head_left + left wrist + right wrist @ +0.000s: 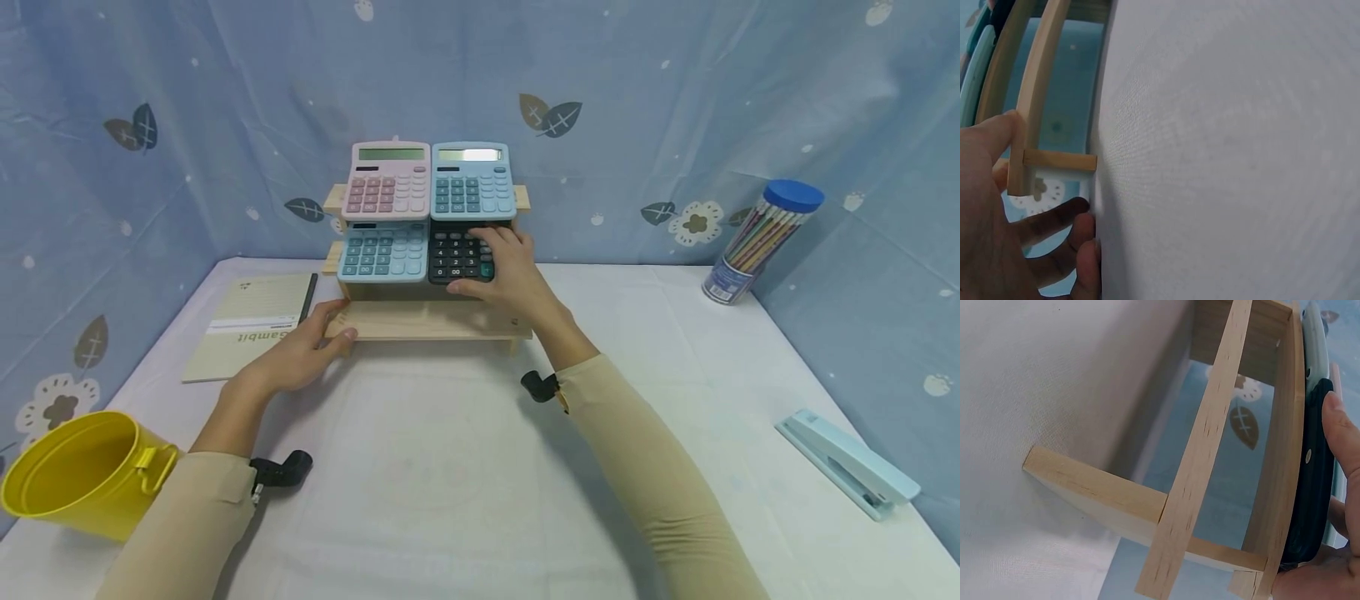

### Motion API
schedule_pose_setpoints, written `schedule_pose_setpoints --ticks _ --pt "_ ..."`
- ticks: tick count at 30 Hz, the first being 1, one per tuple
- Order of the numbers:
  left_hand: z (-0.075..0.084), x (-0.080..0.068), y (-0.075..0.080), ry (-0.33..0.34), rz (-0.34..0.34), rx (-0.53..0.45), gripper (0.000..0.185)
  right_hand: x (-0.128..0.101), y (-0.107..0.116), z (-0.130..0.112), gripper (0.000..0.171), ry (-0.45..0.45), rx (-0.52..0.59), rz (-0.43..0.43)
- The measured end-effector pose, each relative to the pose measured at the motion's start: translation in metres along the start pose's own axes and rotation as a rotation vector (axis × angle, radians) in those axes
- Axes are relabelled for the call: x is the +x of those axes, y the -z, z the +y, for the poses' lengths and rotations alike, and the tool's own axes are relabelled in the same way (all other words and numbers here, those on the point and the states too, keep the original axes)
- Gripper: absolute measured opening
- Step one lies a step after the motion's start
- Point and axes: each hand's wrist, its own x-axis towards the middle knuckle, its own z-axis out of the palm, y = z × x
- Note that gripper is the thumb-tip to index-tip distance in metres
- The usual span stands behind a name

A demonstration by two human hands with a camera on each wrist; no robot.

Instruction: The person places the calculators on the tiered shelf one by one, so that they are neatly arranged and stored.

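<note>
A stepped wooden stand (435, 321) sits at the back of the table and carries a pink calculator (387, 183), a blue calculator (472, 182), a light blue calculator (382, 252) and a black calculator (456, 254). My left hand (300, 354) grips the left end of the stand's lowest shelf, thumb on top. In the left wrist view that hand (997, 219) wraps the wooden slat (1038, 94). My right hand (510, 271) holds the black calculator on the lower right step, thumb at its bottom edge. The right wrist view shows the thumb (1341, 444) against the black calculator (1313, 487).
A notebook (247, 325) with a black pen (307, 298) lies left of the stand. A yellow bucket (82, 475) lies at the near left corner. A blue-capped tube of pencils (757, 242) stands at the back right, and a light blue stapler (847, 462) lies near the right edge.
</note>
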Motion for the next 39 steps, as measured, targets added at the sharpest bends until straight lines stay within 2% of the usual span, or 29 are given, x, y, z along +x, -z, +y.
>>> schedule_pose_setpoints --ticks 13,20,24,30,35,39 --pt "0.000 0.001 0.000 -0.007 0.011 0.022 0.076 0.000 0.001 0.004 0.093 -0.010 -0.007 -0.015" --pt "0.007 -0.011 0.006 0.009 -0.059 0.063 0.084 -0.007 0.002 0.004 0.091 -0.024 -0.002 -0.044" --pt "0.019 -0.020 0.015 0.026 -0.078 0.138 0.084 -0.014 0.009 0.007 0.089 -0.001 -0.008 -0.063" --pt "0.034 -0.031 0.027 0.058 -0.106 0.284 0.082 -0.026 0.021 0.010 0.084 0.089 -0.040 -0.095" --pt "0.049 -0.038 0.030 0.100 -0.108 0.378 0.074 -0.032 0.028 0.012 0.077 0.127 -0.068 -0.098" --pt "0.061 -0.041 0.030 0.133 -0.115 0.437 0.074 -0.033 0.027 0.016 0.075 0.118 -0.074 -0.098"
